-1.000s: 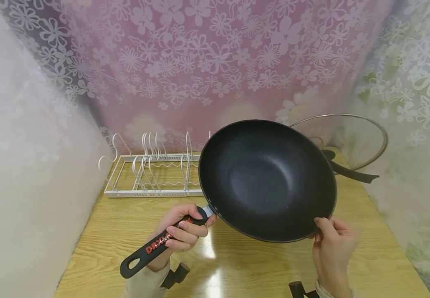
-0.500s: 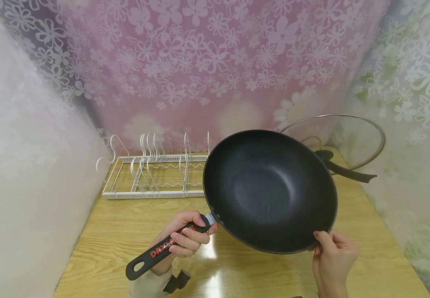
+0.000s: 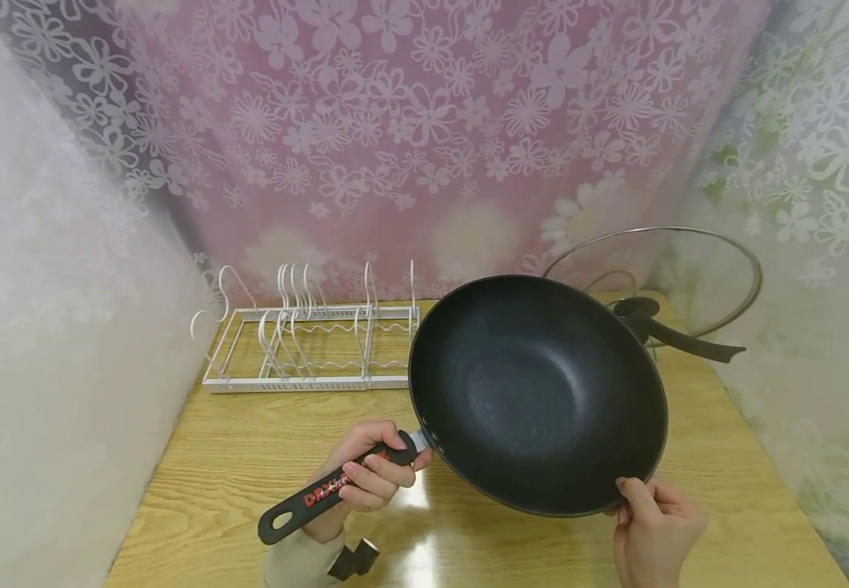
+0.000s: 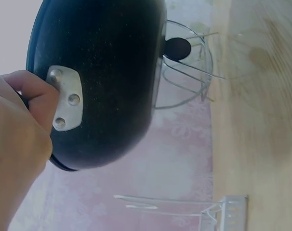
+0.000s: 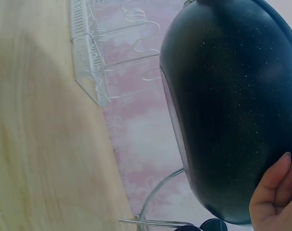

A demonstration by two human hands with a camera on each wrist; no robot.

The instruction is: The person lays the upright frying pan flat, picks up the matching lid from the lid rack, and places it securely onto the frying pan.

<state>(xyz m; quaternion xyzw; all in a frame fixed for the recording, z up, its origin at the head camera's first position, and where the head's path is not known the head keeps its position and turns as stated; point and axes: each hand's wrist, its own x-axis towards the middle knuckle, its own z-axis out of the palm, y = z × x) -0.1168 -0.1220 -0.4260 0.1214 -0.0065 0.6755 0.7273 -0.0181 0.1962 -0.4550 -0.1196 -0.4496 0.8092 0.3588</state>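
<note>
Wok point(image 3: 527, 392), handle point(image 3: 321, 495) pointing near-left, hands point(image 3: 374, 478) point(image 3: 655, 527) curled: left round handle, right pinching rim point(image 3: 551, 514).

Pink floral backdrop point(image 3: 395, 122) behind wood-grain table point(image 3: 225, 457); light glare point(image 3: 422, 562) near front.

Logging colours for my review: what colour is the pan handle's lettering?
The lettering is mostly red, clearest in the head view.

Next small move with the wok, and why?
Probably lower the wok toward the tabletop, levelling it: it hangs tilted above the wood, and the left hand grips its handle while the right hand pinches its rim, which should steady the descent.
</note>
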